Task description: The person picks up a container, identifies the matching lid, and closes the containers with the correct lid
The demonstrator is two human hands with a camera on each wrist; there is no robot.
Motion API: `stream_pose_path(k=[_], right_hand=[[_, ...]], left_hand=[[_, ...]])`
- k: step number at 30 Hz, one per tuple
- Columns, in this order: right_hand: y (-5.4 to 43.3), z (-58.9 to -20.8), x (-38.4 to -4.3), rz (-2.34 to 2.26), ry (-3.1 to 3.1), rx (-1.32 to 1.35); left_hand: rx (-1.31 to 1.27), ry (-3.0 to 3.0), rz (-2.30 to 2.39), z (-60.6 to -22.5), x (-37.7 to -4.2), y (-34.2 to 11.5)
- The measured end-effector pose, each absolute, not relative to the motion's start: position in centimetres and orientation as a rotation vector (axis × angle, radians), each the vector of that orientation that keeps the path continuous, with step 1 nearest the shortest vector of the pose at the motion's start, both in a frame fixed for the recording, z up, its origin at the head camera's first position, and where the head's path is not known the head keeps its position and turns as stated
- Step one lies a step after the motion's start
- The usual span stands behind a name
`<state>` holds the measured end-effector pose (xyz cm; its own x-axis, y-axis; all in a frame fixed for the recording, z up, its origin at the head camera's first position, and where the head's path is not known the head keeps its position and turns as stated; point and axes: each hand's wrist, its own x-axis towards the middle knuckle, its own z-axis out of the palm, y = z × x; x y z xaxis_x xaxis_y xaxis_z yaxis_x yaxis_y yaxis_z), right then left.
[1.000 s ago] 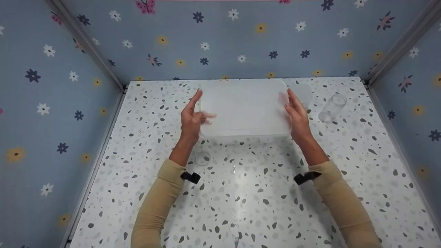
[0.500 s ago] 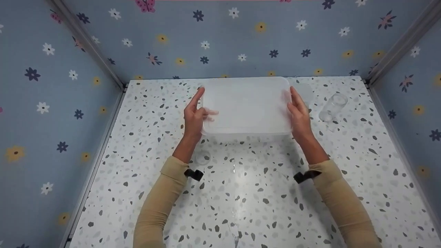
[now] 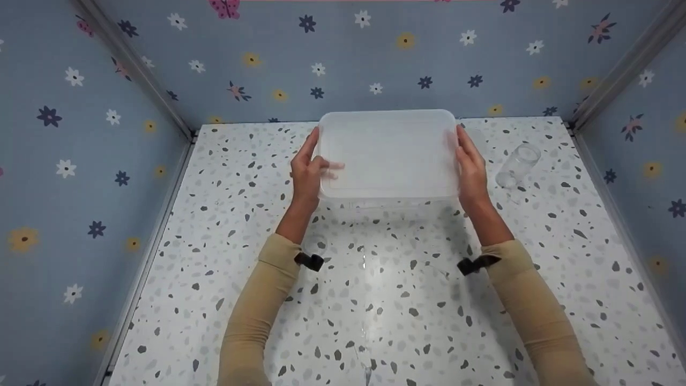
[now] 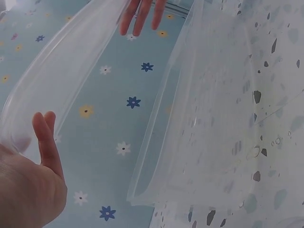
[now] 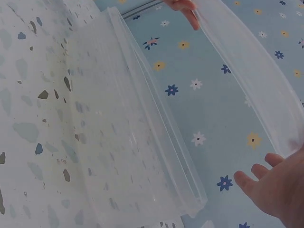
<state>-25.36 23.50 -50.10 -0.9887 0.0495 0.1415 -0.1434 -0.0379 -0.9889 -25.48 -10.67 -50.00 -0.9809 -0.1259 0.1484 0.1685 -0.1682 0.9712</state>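
My left hand (image 3: pixel 307 174) and right hand (image 3: pixel 472 174) hold a translucent white plastic lid (image 3: pixel 388 153) by its two short ends. Some left-hand fingers show through the lid from beneath. Below it, a clear rectangular plastic box (image 4: pixel 209 118) rests on the speckled table. Both wrist views show a gap between lid and box; the right wrist view has the box's rim (image 5: pixel 159 114) facing the raised lid (image 5: pixel 251 61). From the head view the lid hides most of the box.
To the right stands a clear glass-like cylinder (image 3: pixel 518 165). A faint translucent piece (image 3: pixel 476 140) lies behind the right hand. Near the left wrist is a small clear round object (image 3: pixel 316 245). Flowered panels (image 3: pixel 343 59) enclose the table (image 3: pixel 407 321) at the back and sides.
Both hands have moved the lid upward in the head view and slightly to the right. More of the box's front edge shows beneath it. The cylinder has stayed put.
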Motion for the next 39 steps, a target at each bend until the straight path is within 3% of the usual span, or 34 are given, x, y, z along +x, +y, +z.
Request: stream_pose_path(k=[27,39], right_hand=[[23.2,-52.8,-26.6,2.127,-2.159,0.141],[23.0,-52.9,-26.6,2.052,-2.179,0.166]], left_hand=[[0.076,-1.994,-2.179,-54.5,-26.7,-10.2],[0.108,-1.996,-2.136,-54.8,-26.9,-10.2]])
